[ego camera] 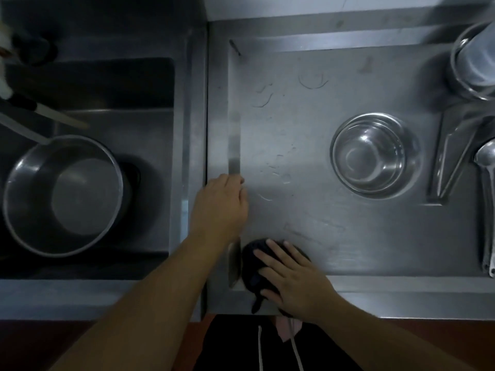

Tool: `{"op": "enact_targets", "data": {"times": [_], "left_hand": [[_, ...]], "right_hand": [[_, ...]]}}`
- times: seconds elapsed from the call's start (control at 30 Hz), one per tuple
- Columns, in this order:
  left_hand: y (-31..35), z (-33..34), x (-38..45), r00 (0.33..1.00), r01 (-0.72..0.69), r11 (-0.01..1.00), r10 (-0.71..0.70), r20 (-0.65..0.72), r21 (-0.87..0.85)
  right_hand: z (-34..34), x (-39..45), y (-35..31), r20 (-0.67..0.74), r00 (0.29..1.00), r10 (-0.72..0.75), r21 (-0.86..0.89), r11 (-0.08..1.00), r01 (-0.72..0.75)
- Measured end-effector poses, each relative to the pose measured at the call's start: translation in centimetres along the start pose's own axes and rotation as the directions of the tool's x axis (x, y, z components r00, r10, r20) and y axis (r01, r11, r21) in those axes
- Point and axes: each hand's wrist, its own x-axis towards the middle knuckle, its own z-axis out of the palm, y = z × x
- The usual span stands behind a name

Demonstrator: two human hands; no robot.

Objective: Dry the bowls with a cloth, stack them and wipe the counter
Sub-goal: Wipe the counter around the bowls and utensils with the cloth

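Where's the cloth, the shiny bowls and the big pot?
cloth (pixel 251 266): head view, on its dark bunched top beside the fingers.
stacked bowls (pixel 375 156): head view, inside the top bowl.
pot (pixel 80 196): head view, on its flat bottom, in the sink.

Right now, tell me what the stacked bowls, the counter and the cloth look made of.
Stacked bowls: apparently stainless steel, polished, with bright mirror-like reflections.
Counter: steel-looking sheet metal, duller brushed finish, faint water marks.
Cloth: dark, soft fabric, bunched under the right hand; weave too dim to tell.

Dim, soft blur, edges warped.
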Motion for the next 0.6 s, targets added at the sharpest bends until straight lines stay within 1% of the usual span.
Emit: {"op": "enact_targets", "data": {"times": [0.1,0.13,0.2,0.27,0.33,0.43,0.47,0.53,0.6], "left_hand": [[0.0,0.6,0.6,1.000,0.015,1.000,-0.016,-0.007,-0.019],[-0.1,0.7,0.8,1.000,0.023,0.999,-0.023,-0.009,-0.023],[-0.1,0.8,1.3,0.999,0.034,0.999,-0.034,-0.012,-0.028],[-0.1,0.6,1.9,0.999,0.046,0.998,-0.047,-0.021,-0.037],[-0.1,0.4,2.4,0.997,0.057,0.998,-0.059,-0.042,-0.040],[0.4,0.3,2.8,0.994,0.076,0.996,-0.079,-0.079,-0.047],[0.6,0.3,2.9,0.993,0.079,0.996,-0.082,-0.084,-0.046],[1.1,0.5,3.3,0.994,0.077,0.997,-0.079,-0.080,-0.030],[1.5,0.6,4.0,0.996,0.062,0.998,-0.061,-0.066,0.012]], "right_hand": [[-0.4,3.4,2.7,0.012,0.991,-0.134,-0.057,0.989,0.134],[-0.9,5.0,4.0,0.024,0.987,-0.158,-0.077,0.984,0.159],[-2.1,8.3,7.2,0.038,0.987,-0.158,-0.060,0.985,0.160],[-3.2,11.5,10.5,0.028,0.992,-0.123,-0.039,0.992,0.124],[-4.5,14.8,14.2,-0.028,0.997,-0.066,-0.046,0.997,0.065],[-7.1,19.4,20.0,-0.159,0.983,0.091,-0.011,0.996,-0.094],[-7.9,20.6,21.6,-0.181,0.972,0.147,-0.010,0.988,-0.151],[-8.8,21.9,23.3,-0.216,0.951,0.222,-0.006,0.974,-0.228],[-8.8,21.5,22.6,-0.268,0.933,0.240,-0.008,0.968,-0.251]]}}
